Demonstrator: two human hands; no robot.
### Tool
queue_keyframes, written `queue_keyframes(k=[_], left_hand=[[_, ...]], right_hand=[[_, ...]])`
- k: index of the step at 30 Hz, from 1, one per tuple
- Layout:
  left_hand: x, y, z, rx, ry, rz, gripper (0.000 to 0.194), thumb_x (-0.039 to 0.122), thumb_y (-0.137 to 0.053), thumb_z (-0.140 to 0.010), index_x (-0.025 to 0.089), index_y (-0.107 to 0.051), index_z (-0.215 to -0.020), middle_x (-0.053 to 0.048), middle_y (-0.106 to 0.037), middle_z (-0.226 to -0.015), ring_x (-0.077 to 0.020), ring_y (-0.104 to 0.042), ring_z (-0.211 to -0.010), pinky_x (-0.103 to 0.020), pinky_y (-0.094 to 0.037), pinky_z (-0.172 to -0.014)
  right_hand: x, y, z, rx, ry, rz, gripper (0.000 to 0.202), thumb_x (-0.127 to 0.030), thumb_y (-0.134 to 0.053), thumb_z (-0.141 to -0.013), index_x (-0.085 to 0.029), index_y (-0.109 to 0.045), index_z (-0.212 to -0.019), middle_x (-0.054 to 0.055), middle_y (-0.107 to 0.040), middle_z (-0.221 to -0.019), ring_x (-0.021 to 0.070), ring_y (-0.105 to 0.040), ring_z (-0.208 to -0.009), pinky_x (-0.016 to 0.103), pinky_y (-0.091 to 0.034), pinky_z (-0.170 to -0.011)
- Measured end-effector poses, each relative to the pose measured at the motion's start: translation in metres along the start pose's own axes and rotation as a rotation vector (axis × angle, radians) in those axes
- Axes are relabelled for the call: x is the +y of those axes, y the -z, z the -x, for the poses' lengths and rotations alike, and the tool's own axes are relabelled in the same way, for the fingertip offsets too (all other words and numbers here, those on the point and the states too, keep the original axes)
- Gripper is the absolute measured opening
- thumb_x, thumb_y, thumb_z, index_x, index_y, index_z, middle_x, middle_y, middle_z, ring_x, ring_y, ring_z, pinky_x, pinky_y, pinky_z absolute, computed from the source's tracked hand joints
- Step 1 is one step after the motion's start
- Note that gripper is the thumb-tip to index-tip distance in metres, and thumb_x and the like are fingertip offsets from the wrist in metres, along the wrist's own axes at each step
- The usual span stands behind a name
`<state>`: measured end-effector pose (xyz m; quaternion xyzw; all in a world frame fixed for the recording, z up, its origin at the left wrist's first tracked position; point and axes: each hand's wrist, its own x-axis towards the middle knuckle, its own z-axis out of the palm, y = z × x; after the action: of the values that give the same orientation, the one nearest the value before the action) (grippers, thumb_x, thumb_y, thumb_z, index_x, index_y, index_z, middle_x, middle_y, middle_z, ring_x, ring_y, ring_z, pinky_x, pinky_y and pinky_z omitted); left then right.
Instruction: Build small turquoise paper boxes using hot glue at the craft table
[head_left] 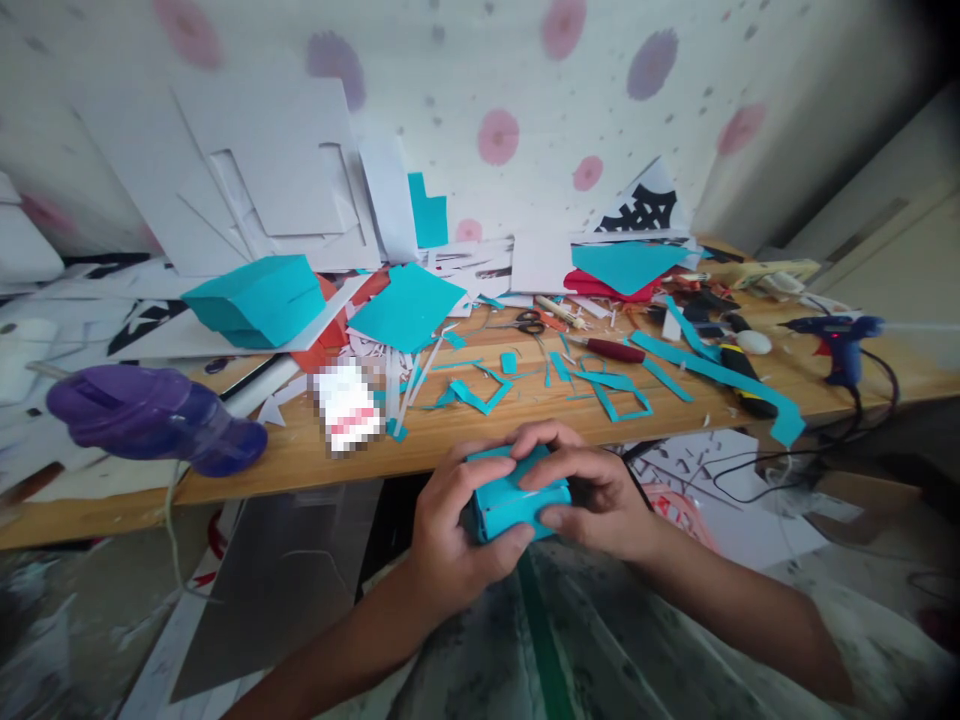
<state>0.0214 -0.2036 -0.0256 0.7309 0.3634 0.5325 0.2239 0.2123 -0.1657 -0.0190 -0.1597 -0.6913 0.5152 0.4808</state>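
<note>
Pink and purple blots dot the pale wall [442, 75] behind a wooden counter [292, 466], whose top is strewn with teal scraps [487, 395], white boards [289, 180] and tools. Just off its near edge, above the person's lap, sits the teal block [517, 510], held between two bare hands. It is small and squared, with flat teal faces, a crease or seam along its upper front edge and a few dark specks near the left corner of that edge. Its colour matches the larger teal box [259, 305] at the back left and the teal sheet [409, 305] near it.

Much of the block's top and both its ends are covered by the hands; its underside and far side cannot be seen. An item left of centre is pixelated and unreadable, both forearms run off toward the lower edge, and the right edge of the view falls into shadow.

The left hand [446, 515] wraps the block's left end, fingers [480, 470] bent over the top and thumb along the lower front. The right hand [611, 500] arches over the other end, its fingers resting on top and its thumb against the front right corner. On both, the fingers are parted only by the block's thickness. Scissors [530, 321] and a glue gun [840, 345] lie farther back, well apart from the hands.
</note>
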Motion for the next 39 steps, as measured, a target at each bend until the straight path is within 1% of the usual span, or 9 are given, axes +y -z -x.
queue_keyframes(k=[10, 16, 20, 23, 26, 28, 32, 35, 39], left_hand=[[-0.002, -0.001, 0.003, -0.010, 0.011, 0.001, 0.036, 0.031, -0.071, -0.082, 0.026, -0.061, -0.116, -0.008, -0.065, -0.117, -0.0226, -0.064, -0.110, -0.034, -0.052, -0.093], [-0.004, 0.003, 0.003, 0.004, 0.037, -0.015, 0.036, 0.035, -0.072, -0.081, 0.024, -0.062, -0.114, -0.011, -0.065, -0.121, -0.0254, -0.066, -0.107, -0.039, -0.054, -0.089], [-0.004, 0.001, 0.003, 0.009, 0.042, -0.036, 0.036, 0.034, -0.073, -0.079, 0.023, -0.064, -0.112, -0.011, -0.067, -0.118, -0.0257, -0.068, -0.103, -0.038, -0.055, -0.086], [-0.002, 0.001, 0.000, 0.010, 0.052, -0.041, 0.035, 0.034, -0.073, -0.078, 0.023, -0.064, -0.111, -0.011, -0.068, -0.115, -0.0259, -0.068, -0.102, -0.038, -0.056, -0.084], [0.000, 0.001, -0.003, 0.020, 0.028, -0.015, 0.036, 0.034, -0.073, -0.078, 0.024, -0.063, -0.111, -0.010, -0.069, -0.112, -0.0236, -0.069, -0.097, -0.035, -0.056, -0.082], [0.000, 0.000, -0.003, 0.037, 0.019, -0.003, 0.037, 0.034, -0.074, -0.077, 0.025, -0.063, -0.111, -0.009, -0.069, -0.111, -0.0224, -0.069, -0.095, -0.034, -0.056, -0.081], [-0.002, -0.002, -0.002, 0.058, 0.017, 0.009, 0.036, 0.033, -0.076, -0.076, 0.025, -0.063, -0.109, -0.007, -0.069, -0.111, -0.0216, -0.068, -0.097, -0.033, -0.056, -0.083], [-0.003, -0.002, -0.001, 0.060, 0.040, 0.037, 0.035, 0.037, -0.076, -0.078, 0.025, -0.064, -0.108, -0.006, -0.069, -0.111, -0.0210, -0.068, -0.097, -0.032, -0.055, -0.084], [-0.004, 0.001, 0.000, 0.075, 0.083, 0.058, 0.033, 0.044, -0.073, -0.080, 0.025, -0.065, -0.106, -0.007, -0.070, -0.106, -0.0225, -0.069, -0.095, -0.034, -0.056, -0.082]], right_hand=[[0.005, 0.008, 0.003, -0.071, 0.133, 0.149, 0.033, -0.021, -0.070, -0.087, -0.030, -0.070, -0.118, 0.008, -0.058, -0.117, 0.0237, -0.058, -0.117, 0.042, -0.049, -0.102], [0.003, 0.008, 0.009, 0.087, 0.108, 0.172, 0.025, -0.024, -0.072, -0.086, -0.033, -0.074, -0.109, 0.005, -0.063, -0.104, 0.0227, -0.061, -0.112, 0.043, -0.052, -0.098], [0.003, 0.008, 0.011, 0.112, 0.074, 0.173, 0.018, -0.022, -0.072, -0.085, -0.032, -0.076, -0.099, 0.004, -0.062, -0.096, 0.0219, -0.062, -0.104, 0.045, -0.050, -0.099], [-0.001, 0.008, 0.006, 0.054, 0.077, 0.222, 0.017, -0.028, -0.071, -0.086, -0.032, -0.075, -0.103, 0.006, -0.061, -0.108, 0.0238, -0.060, -0.110, 0.047, -0.048, -0.101], [-0.009, 0.006, -0.004, -0.053, 0.200, 0.380, 0.034, -0.036, -0.074, -0.084, -0.030, -0.071, -0.117, 0.009, -0.060, -0.118, 0.0272, -0.055, -0.117, 0.048, -0.044, -0.104], [-0.014, 0.004, -0.010, -0.088, 0.258, 0.466, 0.038, -0.035, -0.074, -0.084, -0.029, -0.069, -0.121, 0.009, -0.060, -0.119, 0.0277, -0.053, -0.120, 0.048, -0.042, -0.105], [-0.017, 0.001, -0.015, -0.117, 0.287, 0.515, 0.031, -0.030, -0.069, -0.089, -0.028, -0.069, -0.119, 0.009, -0.062, -0.120, 0.0265, -0.055, -0.121, 0.050, -0.038, -0.109], [-0.016, 0.002, -0.015, -0.182, 0.319, 0.548, 0.032, -0.033, -0.064, -0.092, -0.027, -0.067, -0.123, 0.010, -0.062, -0.125, 0.0266, -0.055, -0.123, 0.051, -0.033, -0.113], [-0.017, 0.001, -0.013, -0.255, 0.264, 0.650, 0.045, -0.042, -0.065, -0.090, -0.030, -0.060, -0.134, 0.011, -0.058, -0.137, 0.0339, -0.043, -0.136, 0.059, -0.027, -0.116]])
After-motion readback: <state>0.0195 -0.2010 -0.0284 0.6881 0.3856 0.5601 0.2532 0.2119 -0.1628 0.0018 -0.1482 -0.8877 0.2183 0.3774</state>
